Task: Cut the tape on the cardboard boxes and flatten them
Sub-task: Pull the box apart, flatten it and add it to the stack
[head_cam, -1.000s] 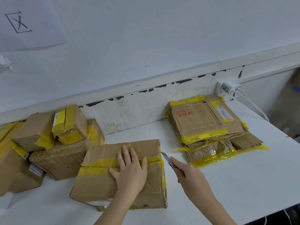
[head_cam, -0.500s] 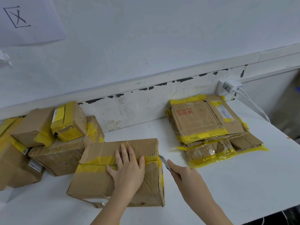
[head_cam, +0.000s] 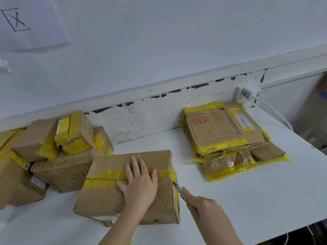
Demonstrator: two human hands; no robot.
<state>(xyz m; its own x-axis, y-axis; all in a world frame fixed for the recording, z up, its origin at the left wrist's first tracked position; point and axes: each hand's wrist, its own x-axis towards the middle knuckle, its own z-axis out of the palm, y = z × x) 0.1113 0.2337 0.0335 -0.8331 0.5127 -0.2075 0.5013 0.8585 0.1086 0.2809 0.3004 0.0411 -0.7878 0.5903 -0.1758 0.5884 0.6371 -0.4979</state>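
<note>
**Blade at the right edge of the taped box**

A brown cardboard box (head_cam: 123,188) banded with yellow tape (head_cam: 104,179) lies on the white table (head_cam: 247,200), near the front edge and left of centre. The left hand (head_cam: 139,184) rests flat on top of it, fingers (head_cam: 134,165) straight and spread across the tape. The right hand (head_cam: 203,207) is curled round a slim grey utility knife (head_cam: 179,190), whose tip touches the box's right side just below the tape. To the far left sits a heap of taped brown boxes (head_cam: 58,149) against the wall. To the far right lies a stack of flattened cardboard with yellow tape (head_cam: 224,138), near a white wall charger (head_cam: 247,93).
</note>
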